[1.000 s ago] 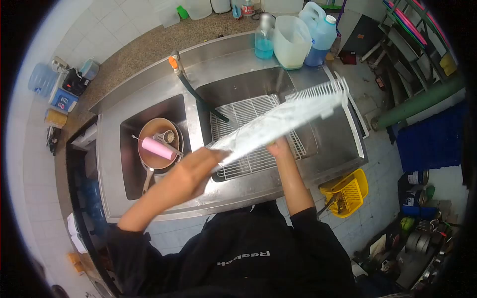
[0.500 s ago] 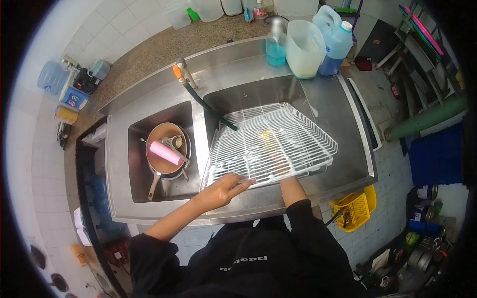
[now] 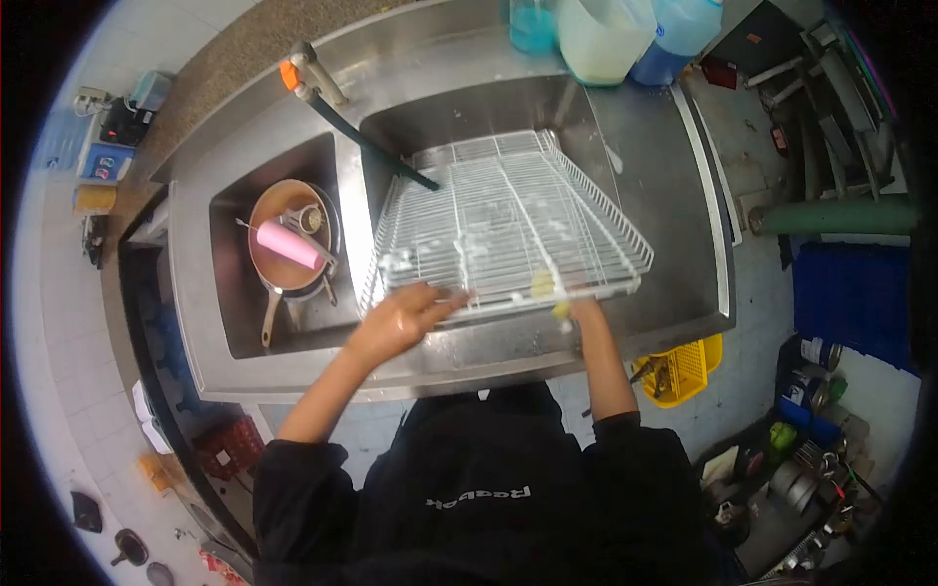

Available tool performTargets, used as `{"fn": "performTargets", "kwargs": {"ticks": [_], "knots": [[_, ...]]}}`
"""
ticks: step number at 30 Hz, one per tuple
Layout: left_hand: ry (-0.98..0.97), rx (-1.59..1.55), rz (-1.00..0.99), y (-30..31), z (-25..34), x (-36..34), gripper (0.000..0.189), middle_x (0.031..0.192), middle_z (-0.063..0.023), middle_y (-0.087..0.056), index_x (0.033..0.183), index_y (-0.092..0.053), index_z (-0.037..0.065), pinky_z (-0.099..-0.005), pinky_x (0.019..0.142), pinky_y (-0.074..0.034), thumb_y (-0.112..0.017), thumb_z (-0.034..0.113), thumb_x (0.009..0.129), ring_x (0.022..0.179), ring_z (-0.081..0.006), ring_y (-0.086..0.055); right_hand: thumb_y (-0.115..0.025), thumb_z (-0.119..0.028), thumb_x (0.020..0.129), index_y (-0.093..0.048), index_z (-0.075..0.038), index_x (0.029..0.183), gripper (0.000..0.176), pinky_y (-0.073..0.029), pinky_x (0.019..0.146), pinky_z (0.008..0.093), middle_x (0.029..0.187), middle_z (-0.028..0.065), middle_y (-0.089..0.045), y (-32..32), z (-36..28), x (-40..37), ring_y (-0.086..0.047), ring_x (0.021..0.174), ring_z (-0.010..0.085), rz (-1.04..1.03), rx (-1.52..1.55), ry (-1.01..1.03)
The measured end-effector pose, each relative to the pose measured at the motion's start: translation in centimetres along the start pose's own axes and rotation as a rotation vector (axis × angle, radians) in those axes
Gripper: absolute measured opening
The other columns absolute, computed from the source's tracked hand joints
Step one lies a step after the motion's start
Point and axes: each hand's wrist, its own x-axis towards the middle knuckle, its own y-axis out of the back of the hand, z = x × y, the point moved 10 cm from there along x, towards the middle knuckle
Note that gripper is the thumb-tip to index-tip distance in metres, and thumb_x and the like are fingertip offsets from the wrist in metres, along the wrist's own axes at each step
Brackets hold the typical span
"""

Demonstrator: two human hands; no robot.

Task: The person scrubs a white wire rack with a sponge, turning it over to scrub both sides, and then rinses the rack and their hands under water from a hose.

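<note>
A white wire rack (image 3: 489,225) with soap foam on its bars lies tilted over the right sink basin. My left hand (image 3: 405,317) grips its near edge, left of the middle. At the near edge further right, my right hand (image 3: 583,308) is closed on a yellow sponge (image 3: 542,285), partly behind the wires. The dark green hose (image 3: 366,144) on the tap (image 3: 318,73) ends over the rack.
The left basin holds a brown pan (image 3: 259,205) with a pink cup (image 3: 290,245) in it. Behind the right basin stand a blue jug (image 3: 681,37) and a cut white container (image 3: 604,44). A yellow basket (image 3: 689,376) is on the floor.
My right hand has come out from under the rack to its near edge with the sponge. My left hand still holds the edge. The view has shifted, so the sink appears higher.
</note>
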Motion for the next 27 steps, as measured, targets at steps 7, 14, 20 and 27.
{"fn": "performTargets", "kwargs": {"ticks": [7, 14, 20, 27], "knots": [[0.144, 0.017, 0.148, 6.9, -3.8, 3.6, 0.05, 0.093, -0.0082, -0.061, 0.103, -0.064, 0.009, -0.035, 0.073, -0.051, -0.056, -0.012, 0.059, 0.086, -0.0255, -0.061, -0.067, -0.024, 0.072, -0.069, -0.012, 0.089, 0.021, -0.048, 0.074, 0.0364, 0.095, 0.0119, -0.065, 2.6, -3.9, -2.3, -0.06, 0.092, 0.0272, -0.492, -0.386, 0.009], [0.28, 0.074, 0.222, 10.2, -7.6, 4.4, 0.031, 0.088, -0.0055, -0.055, 0.095, -0.058, 0.011, -0.036, 0.064, -0.048, -0.063, 0.0, 0.066, 0.079, -0.0256, -0.06, -0.062, -0.046, 0.075, -0.066, -0.009, 0.098, 0.043, -0.047, 0.081, 0.0423, 0.097, 0.0142, -0.065, -5.4, -3.1, -2.2, -0.06, 0.096, 0.0312, -0.934, -0.867, 0.272], [0.353, 0.102, 0.262, 11.4, -10.5, 3.9, 0.024, 0.081, -0.0082, -0.06, 0.092, -0.051, 0.012, -0.0375, 0.061, -0.046, -0.064, 0.012, 0.071, 0.079, -0.0269, -0.06, -0.05, -0.071, 0.072, -0.065, -0.004, 0.098, 0.073, -0.048, 0.076, 0.0442, 0.094, 0.0171, -0.065, -3.1, -5.9, -3.3, -0.062, 0.089, 0.0332, -0.889, -1.076, 0.185], [0.343, 0.237, 0.302, 13.8, -12.1, 5.6, 0.026, 0.072, -0.007, -0.062, 0.092, -0.055, 0.011, -0.0375, 0.054, -0.045, -0.064, 0.032, 0.078, 0.066, -0.0268, -0.061, -0.067, -0.059, 0.064, -0.062, -0.005, 0.091, 0.061, -0.048, 0.068, 0.0402, 0.08, 0.0133, -0.064, 3.3, -15.9, -6.2, -0.064, 0.08, 0.0282, -0.536, -1.113, 0.554]]}}
